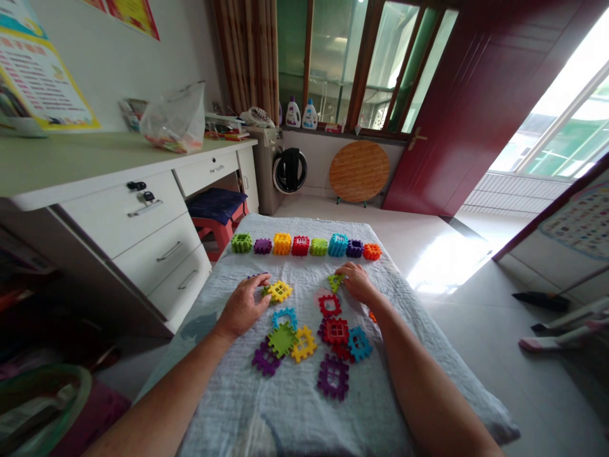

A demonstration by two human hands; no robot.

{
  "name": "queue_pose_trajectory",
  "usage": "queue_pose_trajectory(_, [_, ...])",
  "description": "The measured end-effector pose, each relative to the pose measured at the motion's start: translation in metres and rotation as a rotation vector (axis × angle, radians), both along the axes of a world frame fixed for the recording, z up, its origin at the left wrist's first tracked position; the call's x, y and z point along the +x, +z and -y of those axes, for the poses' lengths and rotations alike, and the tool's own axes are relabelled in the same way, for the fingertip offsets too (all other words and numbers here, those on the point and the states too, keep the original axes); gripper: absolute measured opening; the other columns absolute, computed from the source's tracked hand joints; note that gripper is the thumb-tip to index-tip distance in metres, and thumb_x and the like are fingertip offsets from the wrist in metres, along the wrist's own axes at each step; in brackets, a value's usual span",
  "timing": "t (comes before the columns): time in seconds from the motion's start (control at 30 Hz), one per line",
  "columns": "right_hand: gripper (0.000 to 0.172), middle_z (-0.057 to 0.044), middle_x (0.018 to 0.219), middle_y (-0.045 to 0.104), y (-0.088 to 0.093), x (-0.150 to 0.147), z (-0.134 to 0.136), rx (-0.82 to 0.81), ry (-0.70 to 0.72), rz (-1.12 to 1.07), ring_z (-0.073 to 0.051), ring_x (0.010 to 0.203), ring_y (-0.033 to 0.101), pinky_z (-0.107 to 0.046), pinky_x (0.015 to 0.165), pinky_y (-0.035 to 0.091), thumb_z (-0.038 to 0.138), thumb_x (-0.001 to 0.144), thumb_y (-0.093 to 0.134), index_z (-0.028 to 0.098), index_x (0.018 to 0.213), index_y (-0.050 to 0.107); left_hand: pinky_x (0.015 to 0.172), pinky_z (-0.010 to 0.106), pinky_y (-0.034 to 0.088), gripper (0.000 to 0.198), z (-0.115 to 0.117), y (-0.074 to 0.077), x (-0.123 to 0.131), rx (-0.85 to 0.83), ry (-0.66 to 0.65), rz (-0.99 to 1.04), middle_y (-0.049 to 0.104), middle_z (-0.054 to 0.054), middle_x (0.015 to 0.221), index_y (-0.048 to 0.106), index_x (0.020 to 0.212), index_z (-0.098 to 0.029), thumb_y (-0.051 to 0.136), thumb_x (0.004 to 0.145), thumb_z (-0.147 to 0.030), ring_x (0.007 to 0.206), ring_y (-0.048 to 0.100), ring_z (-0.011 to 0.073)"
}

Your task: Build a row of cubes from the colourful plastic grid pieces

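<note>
My left hand [245, 304] is over the cloth with thumb and fingers apart, beside a yellow square interlocking tile [280, 291]. A dark blue tile [257, 275] lies partly hidden at its fingertips. With closed fingertips, my right hand [358, 281] grips the edge of a light green tile [335, 282]. Between my forearms lie a red frame tile [329, 306], a red window tile [336, 331], a blue tile [360, 343], a purple window tile [333, 376], a green solid tile [282, 339] and a yellow window tile [304, 343], some overlapping.
Along the far edge of the cloth-covered table [228, 406] stands a row of assembled cubes, including a red cube [301, 245] and a blue cube [338, 244]. An orange piece [372, 317] is partly behind my right forearm. A white desk [137, 222] stands at left.
</note>
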State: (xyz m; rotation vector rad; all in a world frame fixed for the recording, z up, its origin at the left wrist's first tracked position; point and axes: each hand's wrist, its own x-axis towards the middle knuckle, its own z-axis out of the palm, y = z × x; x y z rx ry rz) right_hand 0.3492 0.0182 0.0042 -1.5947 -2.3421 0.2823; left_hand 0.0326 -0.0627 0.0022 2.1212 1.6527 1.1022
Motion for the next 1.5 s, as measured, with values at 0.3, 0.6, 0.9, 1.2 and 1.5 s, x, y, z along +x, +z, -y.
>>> queue_pose_trajectory(0.3, [0.028, -0.008, 0.094, 0.062, 0.003, 0.003, 0.000, 0.004, -0.029, 0.070, -0.020, 0.089, 0.054, -0.031, 0.083, 0.036, 0.012, 0.076, 0.050, 0.018, 0.095, 0.069, 0.094, 0.042, 0.047, 0.041, 0.000, 0.000, 0.000, 0.018, 0.011, 0.008, 0.067, 0.006, 0.101, 0.057, 0.116, -0.018, 0.057, 0.075, -0.020, 0.099, 0.061, 0.0230])
queue_pose_trajectory(0.6, [0.070, -0.008, 0.129, 0.051, 0.015, -0.002, 0.012, -0.051, 0.137, 0.059, -0.026, 0.109, 0.046, -0.036, 0.090, 0.036, 0.014, 0.065, 0.058, 0.024, 0.133, 0.049, 0.094, 0.041, 0.046, 0.042, -0.001, -0.002, -0.001, 0.040, -0.006, 0.004, 0.066, 0.007, 0.103, 0.055, 0.116, -0.017, 0.057, 0.075, -0.020, 0.100, 0.061, 0.0230])
queue_pose_trajectory(0.9, [0.043, -0.010, 0.105, 0.061, 0.024, -0.010, 0.009, -0.061, 0.179, 0.088, -0.021, 0.096, 0.055, -0.032, 0.090, 0.036, 0.011, 0.070, 0.057, 0.015, 0.112, 0.062, 0.095, 0.040, 0.046, 0.042, 0.000, -0.002, -0.001, 0.026, -0.006, -0.004, 0.066, 0.007, 0.104, 0.055, 0.117, -0.017, 0.056, 0.075, -0.020, 0.100, 0.060, 0.0230])
queue_pose_trajectory(1.2, [0.031, -0.009, 0.098, 0.062, 0.030, -0.012, 0.001, -0.081, 0.210, 0.219, -0.022, 0.091, 0.055, -0.030, 0.082, 0.037, 0.020, 0.070, 0.064, 0.015, 0.100, 0.065, 0.093, 0.039, 0.046, 0.042, 0.000, -0.001, -0.002, 0.036, -0.003, 0.008, 0.067, 0.007, 0.102, 0.056, 0.116, -0.017, 0.057, 0.074, -0.019, 0.099, 0.061, 0.0228])
queue_pose_trajectory(1.5, [0.040, -0.008, 0.109, 0.056, 0.061, -0.036, -0.035, 0.128, 0.073, 0.216, -0.026, 0.101, 0.044, -0.035, 0.083, 0.033, 0.031, 0.068, 0.068, 0.022, 0.107, 0.064, 0.093, 0.040, 0.048, 0.040, 0.000, 0.000, -0.001, 0.018, 0.007, 0.019, 0.067, 0.008, 0.103, 0.058, 0.115, -0.017, 0.057, 0.075, -0.021, 0.099, 0.062, 0.0226])
